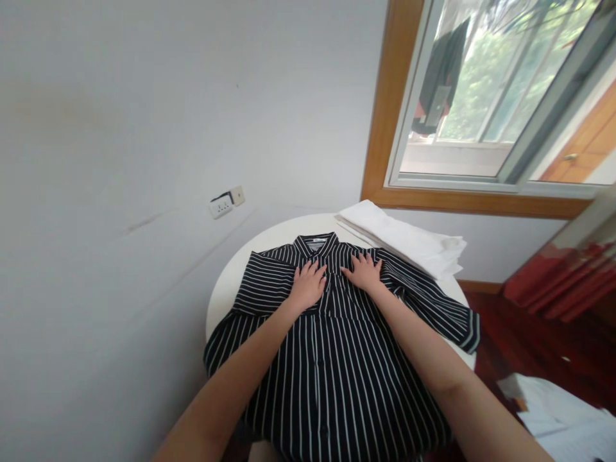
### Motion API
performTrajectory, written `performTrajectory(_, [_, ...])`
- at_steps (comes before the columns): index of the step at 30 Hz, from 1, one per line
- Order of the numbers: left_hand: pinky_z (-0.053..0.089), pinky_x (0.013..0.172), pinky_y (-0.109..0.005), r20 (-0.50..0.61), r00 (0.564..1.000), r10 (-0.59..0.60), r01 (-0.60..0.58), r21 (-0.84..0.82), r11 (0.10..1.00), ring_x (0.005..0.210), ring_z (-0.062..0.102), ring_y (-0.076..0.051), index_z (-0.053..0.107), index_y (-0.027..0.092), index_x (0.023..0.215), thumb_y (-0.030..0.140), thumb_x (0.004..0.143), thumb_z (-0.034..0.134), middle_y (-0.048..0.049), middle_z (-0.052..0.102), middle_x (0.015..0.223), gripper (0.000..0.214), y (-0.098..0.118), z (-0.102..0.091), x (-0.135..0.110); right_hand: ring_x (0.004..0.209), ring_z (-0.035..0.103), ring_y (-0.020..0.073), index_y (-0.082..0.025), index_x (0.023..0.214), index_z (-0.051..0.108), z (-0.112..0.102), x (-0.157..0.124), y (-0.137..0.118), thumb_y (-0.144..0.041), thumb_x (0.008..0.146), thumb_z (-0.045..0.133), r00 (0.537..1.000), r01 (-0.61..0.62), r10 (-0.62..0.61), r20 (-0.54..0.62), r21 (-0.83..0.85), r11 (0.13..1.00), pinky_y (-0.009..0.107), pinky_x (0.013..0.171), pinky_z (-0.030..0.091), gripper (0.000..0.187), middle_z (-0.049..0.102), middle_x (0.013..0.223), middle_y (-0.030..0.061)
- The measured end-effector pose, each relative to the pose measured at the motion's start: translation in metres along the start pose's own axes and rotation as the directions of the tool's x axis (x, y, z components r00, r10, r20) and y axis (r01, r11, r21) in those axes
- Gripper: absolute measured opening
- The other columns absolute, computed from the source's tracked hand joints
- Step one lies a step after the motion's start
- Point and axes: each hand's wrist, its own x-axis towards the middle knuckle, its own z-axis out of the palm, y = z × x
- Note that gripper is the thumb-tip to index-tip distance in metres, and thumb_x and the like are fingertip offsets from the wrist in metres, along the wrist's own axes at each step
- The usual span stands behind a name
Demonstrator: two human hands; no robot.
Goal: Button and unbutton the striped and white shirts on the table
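Note:
A black shirt with white stripes [337, 359] lies front up on a round white table [224, 282], its collar at the far side and its hem hanging over the near edge. My left hand [308, 285] rests flat on the chest, fingers spread, beside the button placket. On the other side of the placket, my right hand [364, 272] presses flat on the cloth near the shoulder, fingers apart. The left-hand sleeve is folded in across the body and partly under my left hand. The other sleeve stretches out to the right, its cuff past the table's edge.
White folded sheets [402, 236] lie at the table's back right. A wall with a socket [221, 206] stands close on the left and behind. A wood-framed window [481, 96] is at upper right. Papers [563, 410] and a red curtain [563, 282] are at right.

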Motion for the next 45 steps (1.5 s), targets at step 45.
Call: performTrajectory(45, [0.019,0.112,-0.047,-0.060,0.998,0.007,-0.010,-0.054,0.999,0.136,0.030,-0.023,0.045,0.029,0.135,0.046,0.095,0.017,-0.0015,0.041,0.145,0.051,0.002,0.021,-0.002,0.101,0.053,0.0270,-0.012,0.110,0.057,-0.051,0.016,0.077,-0.021,0.093,0.034,0.969,0.035,-0.140,-0.204,-0.445,0.895,0.037,0.083,0.029,0.029,0.066,0.099,0.0168])
